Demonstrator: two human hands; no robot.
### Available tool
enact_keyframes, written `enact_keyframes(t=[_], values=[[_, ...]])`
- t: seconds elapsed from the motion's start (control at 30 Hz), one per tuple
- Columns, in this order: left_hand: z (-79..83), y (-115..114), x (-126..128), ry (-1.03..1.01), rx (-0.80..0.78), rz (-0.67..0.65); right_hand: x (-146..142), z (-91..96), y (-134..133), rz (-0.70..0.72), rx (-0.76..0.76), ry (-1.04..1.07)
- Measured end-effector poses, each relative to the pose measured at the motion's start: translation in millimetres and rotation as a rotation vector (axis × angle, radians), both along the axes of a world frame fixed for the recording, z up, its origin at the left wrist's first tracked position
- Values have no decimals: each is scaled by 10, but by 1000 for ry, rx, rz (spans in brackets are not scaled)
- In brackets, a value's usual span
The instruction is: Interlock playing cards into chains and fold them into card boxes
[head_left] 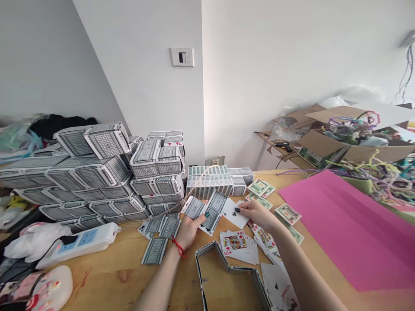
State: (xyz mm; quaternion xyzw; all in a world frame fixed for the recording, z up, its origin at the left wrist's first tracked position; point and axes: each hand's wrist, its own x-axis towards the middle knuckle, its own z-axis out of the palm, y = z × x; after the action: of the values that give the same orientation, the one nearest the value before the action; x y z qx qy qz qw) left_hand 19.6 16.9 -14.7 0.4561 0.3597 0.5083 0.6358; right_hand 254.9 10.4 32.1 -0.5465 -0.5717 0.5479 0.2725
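My left hand [188,230], with a red string at the wrist, pinches grey-backed playing cards [216,206] between thumb and fingers. A face-up clubs card [229,210] touches their right side, and my right hand [258,213] grips it by its right edge. Below the hands stands a folded strip of joined cards [229,268], bent into an angular outline. Face-up cards, among them a king of diamonds [234,242], lie scattered beside my right forearm. Loose face-down cards [154,251] rest left of my left wrist.
Stacked card-covered blocks [87,172] fill the left rear, beside a white power strip [81,246]. Green-backed cards [288,214] lie near a pink sheet [350,233]. A cardboard box [369,151] with cords and a glue gun [283,147] are at the right rear.
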Motion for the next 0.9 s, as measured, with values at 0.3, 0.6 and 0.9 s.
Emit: enact_keyframes(t=[0.3, 0.6, 0.9], values=[[63, -12, 1, 36, -23, -4, 46, 1, -10, 25, -59, 88], [60, -10, -4, 33, -33, 5, 74, 8, -19, 62, -25, 49], [34, 13, -19, 100, -18, 21, 18, -91, 14, 17, 23, 83]])
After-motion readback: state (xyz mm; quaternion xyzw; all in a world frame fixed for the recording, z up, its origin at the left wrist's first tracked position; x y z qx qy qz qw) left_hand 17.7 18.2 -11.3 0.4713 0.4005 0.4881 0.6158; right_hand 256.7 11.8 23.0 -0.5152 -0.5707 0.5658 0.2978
